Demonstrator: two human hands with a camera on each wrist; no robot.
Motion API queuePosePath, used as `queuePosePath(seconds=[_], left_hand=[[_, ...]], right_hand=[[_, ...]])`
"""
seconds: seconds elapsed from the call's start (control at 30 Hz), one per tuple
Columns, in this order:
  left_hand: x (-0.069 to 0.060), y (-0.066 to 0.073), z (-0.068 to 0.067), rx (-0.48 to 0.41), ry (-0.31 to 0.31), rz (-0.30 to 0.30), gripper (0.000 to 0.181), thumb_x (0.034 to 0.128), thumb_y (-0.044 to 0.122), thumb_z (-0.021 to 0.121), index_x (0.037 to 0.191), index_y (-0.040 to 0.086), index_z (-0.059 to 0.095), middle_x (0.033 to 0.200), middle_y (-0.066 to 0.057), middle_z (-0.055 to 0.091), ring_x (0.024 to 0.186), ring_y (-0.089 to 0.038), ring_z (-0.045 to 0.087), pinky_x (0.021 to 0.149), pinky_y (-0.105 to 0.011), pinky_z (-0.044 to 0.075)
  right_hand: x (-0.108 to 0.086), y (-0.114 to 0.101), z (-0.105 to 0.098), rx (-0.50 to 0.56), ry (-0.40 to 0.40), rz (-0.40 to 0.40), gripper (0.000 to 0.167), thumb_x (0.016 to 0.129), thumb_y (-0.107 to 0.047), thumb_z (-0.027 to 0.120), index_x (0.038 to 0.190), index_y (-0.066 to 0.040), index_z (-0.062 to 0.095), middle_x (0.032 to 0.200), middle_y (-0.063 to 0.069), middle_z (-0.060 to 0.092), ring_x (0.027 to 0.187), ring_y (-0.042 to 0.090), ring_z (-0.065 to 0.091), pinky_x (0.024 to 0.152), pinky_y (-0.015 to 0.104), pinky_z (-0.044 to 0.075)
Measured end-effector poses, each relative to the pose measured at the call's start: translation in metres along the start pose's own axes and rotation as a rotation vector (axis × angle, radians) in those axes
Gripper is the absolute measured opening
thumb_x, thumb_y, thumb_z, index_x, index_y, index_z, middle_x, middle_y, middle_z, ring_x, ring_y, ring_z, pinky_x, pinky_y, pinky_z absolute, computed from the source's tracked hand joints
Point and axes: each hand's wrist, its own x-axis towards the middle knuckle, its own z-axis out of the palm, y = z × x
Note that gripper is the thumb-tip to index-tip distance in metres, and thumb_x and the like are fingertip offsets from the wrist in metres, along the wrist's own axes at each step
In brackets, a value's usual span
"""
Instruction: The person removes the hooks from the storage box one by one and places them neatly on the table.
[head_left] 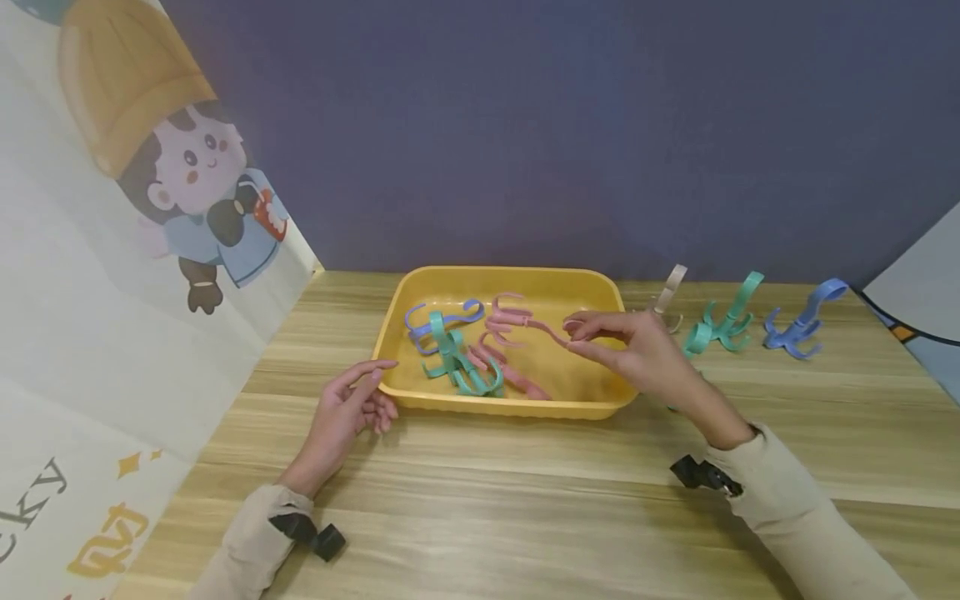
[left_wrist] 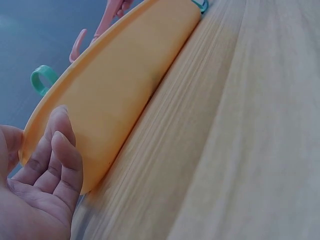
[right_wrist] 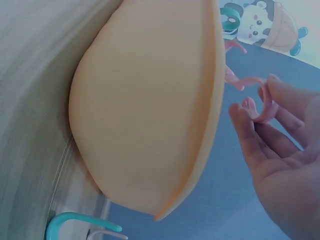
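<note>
My right hand [head_left: 637,342] pinches the curled end of a pink hook [head_left: 542,327] over the right part of a yellow tray [head_left: 592,409]; its pronged end is above the tray's middle. In the right wrist view, the fingers and thumb of the hand [right_wrist: 285,145] hold the pink curl [right_wrist: 269,102] beyond the tray wall [right_wrist: 145,100]. My left hand [head_left: 341,421] touches the tray's front left corner, its fingers loosely bent against the wall, as the left wrist view also shows. Inside the tray lie a blue hook [head_left: 450,319], green hooks [head_left: 450,354] and another pink hook [head_left: 517,379].
Right of the tray on the wooden table [head_left: 480,508] stand a beige hook [head_left: 667,292], a green hook [head_left: 727,321] and a blue hook [head_left: 802,325]. A dark wall panel [head_left: 525,133] rises behind, and a printed sheet [head_left: 97,292] hangs on the left.
</note>
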Motion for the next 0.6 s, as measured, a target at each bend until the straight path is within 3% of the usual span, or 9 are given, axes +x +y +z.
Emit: queuePosePath(seconds=[0.4,0.6], left_hand=[[0.0,0.001,0.001,-0.006,-0.001,0.001,0.048,0.1057,0.028,0.051,0.134,-0.01,0.049,0.07,-0.01,0.067,0.054,-0.016,0.06,0.047,-0.024,0.049],[-0.001,0.0,0.001,-0.007,0.001,0.002,0.048,0.1057,0.028,0.051,0.135,-0.01,0.049,0.07,-0.01,0.067,0.054,-0.016,0.06,0.047,-0.024,0.05]], right_hand=[[-0.003,-0.012,-0.013,-0.098,0.141,-0.154,0.015,0.085,0.001,0.077,0.092,-0.013,0.076,0.107,0.004,0.074,0.105,0.008,0.067,0.087,0.015,0.052],[-0.004,-0.026,-0.023,-0.123,0.211,-0.259,0.027,0.078,0.011,0.078,0.096,-0.009,0.076,0.104,0.006,0.074,0.092,0.004,0.067,0.075,0.013,0.053]])
